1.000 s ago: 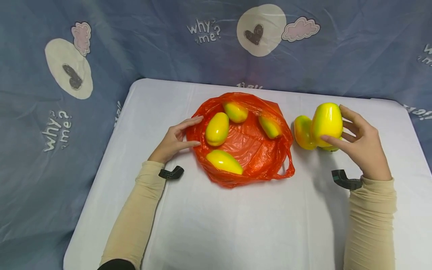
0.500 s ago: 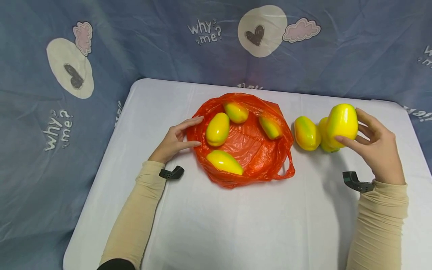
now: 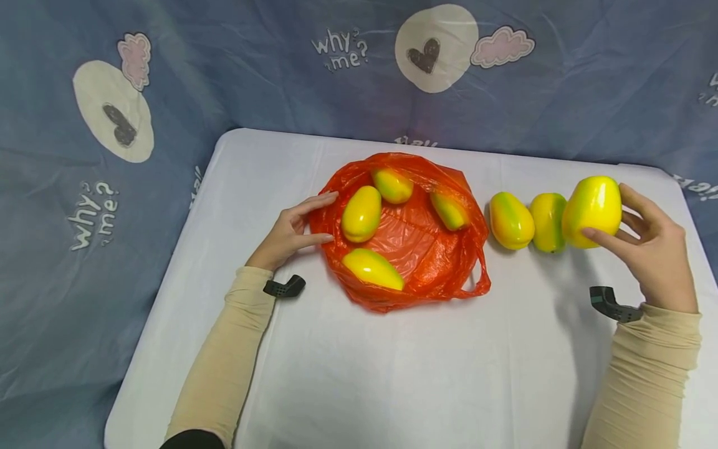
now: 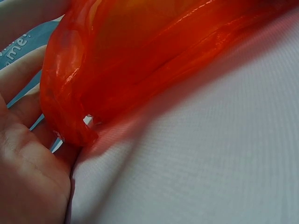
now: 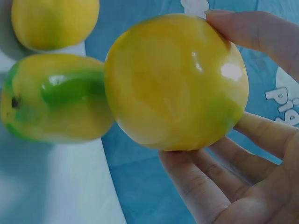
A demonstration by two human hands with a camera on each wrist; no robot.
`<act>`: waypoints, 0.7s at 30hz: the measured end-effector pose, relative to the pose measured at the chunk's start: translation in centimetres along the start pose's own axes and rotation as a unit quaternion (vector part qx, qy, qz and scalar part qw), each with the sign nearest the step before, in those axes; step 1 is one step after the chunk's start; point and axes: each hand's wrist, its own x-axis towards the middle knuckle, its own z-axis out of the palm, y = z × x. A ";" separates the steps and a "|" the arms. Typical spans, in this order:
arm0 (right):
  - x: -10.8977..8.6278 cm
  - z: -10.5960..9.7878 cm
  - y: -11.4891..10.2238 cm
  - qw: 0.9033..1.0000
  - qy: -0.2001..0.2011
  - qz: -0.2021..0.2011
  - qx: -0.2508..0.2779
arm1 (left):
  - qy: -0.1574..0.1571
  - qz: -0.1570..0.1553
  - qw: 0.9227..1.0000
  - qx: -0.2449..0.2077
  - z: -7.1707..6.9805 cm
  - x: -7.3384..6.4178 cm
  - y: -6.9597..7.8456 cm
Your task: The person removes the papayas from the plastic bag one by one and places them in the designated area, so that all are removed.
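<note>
Right of two mangoes [image 3: 512, 220] [image 3: 548, 222], the right hand [image 3: 660, 248] is pinching another mango [image 3: 591, 211], long axis seemingly running front to back. Fingers nearly straight, the left hand [image 3: 290, 232] is touching the bag [image 3: 432, 255].

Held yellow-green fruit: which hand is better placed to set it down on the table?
Probably the right hand: it grips the yellow-green fruit near another fruit on the table, while the left hand touches the red bag.
</note>
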 end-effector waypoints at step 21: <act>0.2 -1.4 2.0 0.996 0.032 0.059 -0.053 | -0.001 0.000 1.000 0.000 -0.1 0.1 -0.2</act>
